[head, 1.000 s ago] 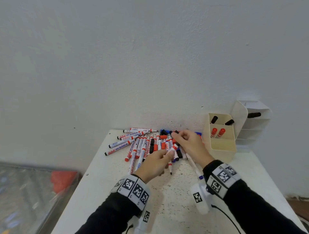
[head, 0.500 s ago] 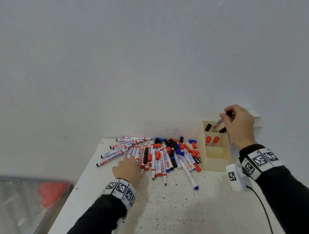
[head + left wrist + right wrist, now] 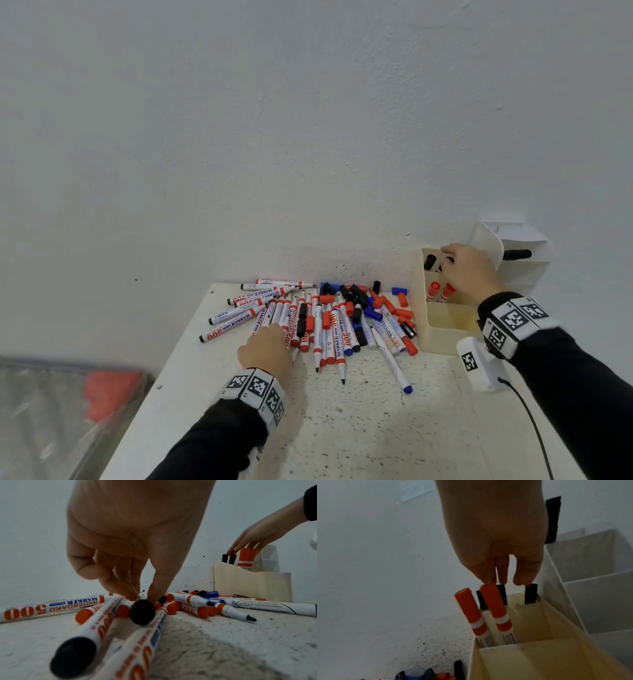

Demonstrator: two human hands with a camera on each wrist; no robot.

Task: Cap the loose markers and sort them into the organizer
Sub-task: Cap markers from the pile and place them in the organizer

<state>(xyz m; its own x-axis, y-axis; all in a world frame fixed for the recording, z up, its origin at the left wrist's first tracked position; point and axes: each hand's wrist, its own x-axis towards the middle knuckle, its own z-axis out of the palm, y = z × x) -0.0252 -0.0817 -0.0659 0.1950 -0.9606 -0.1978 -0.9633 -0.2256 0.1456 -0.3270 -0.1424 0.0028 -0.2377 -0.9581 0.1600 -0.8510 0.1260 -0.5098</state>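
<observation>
1. A heap of whiteboard markers [image 3: 318, 322] is spread across the far half of a speckled white table [image 3: 376, 428], against a white wall [image 3: 308, 137]. The barrels are white, printed "WHITEBOARD MARKER 500" in orange and blue, with orange, black or blue end plugs.
2. Several markers in the heap are uncapped, their tips pointing toward the near edge; loose orange, black and blue caps [image 3: 380, 301] are scattered among them at the wall side.
3. One blue-ended marker [image 3: 394, 366] is seen apart from the heap, lying diagonally toward the near right.
4. The cream organizer [image 3: 445, 329] stands at the right of the heap, near the wall. Two orange-capped markers [image 3: 484, 612] are held upright in its middle compartment, and black-capped markers [image 3: 530, 593] stand in the rear compartment.
5. A white tiered rack [image 3: 520, 260] is placed behind the organizer, with one black-capped marker [image 3: 517, 254] lying on an upper shelf.
6. The left hand [image 3: 267, 353] is lowered onto the near left of the heap; its thumb and fingertips [image 3: 154, 595] are drawn together on a black-ended marker [image 3: 142, 612], apparently pinching it, though the contact is partly hidden.
7. The right hand [image 3: 469, 270] is held over the organizer's rear compartment, fingers [image 3: 525, 574] extended downward and relaxed, their tips just above the black caps; nothing is gripped.
</observation>
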